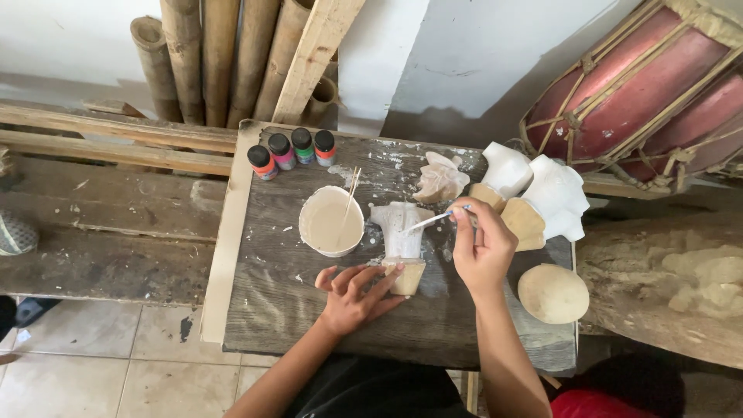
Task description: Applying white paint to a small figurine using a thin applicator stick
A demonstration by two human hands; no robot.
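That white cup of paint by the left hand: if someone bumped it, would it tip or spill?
The cup looks wide and low, so it probably slides rather than tips. It seems nearly full, so paint could slosh over. The thin stick leaning in it would likely shift.

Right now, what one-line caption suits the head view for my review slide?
Right hand brushes white paint onto a carved wooden piece steadied by the left hand, beside a bowl of white paint on a worn board.
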